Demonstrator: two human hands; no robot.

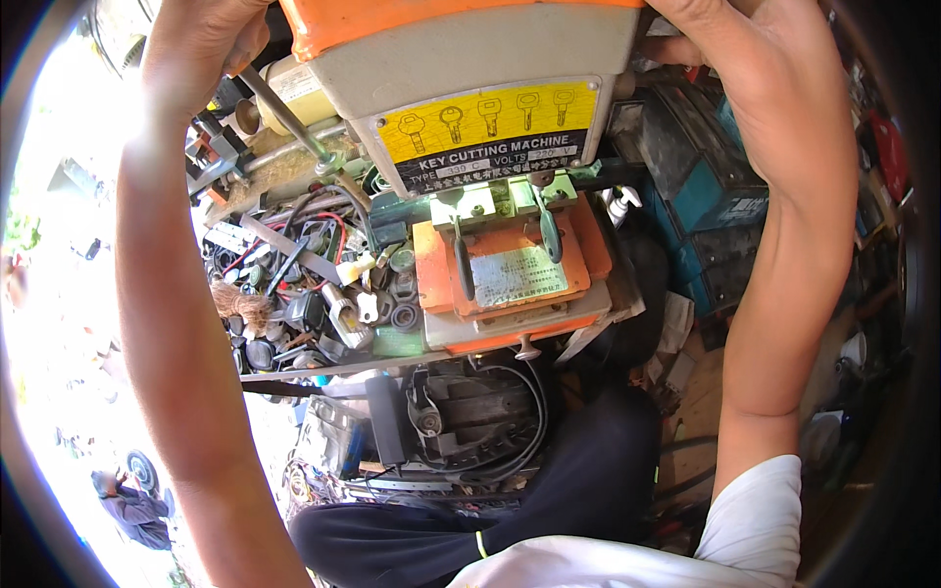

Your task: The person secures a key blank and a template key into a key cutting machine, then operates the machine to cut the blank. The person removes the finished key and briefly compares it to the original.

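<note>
In front of me stands a key cutting machine (470,73) with a grey housing, an orange top and a yellow plate bearing key drawings. My left hand (220,37) is at the top left, its fingers curled over the upper end of a metal lever (287,114). The top edge cuts off part of my right hand (724,29); its fingers reach towards the machine's right side, and their grip is hidden. Below the housing, two metal clamps (463,206) each hold a key. One dark-headed key (464,268) hangs on the left, another dark-headed key (550,235) on the right.
Left of the machine lies a cluttered heap of key shells, fobs and cables (309,294). A small drawer knob (526,348) sticks out below the orange base. Teal and black toolboxes (706,198) stand at the right. Far lower left, a person (136,507) is beside a wheel (142,472).
</note>
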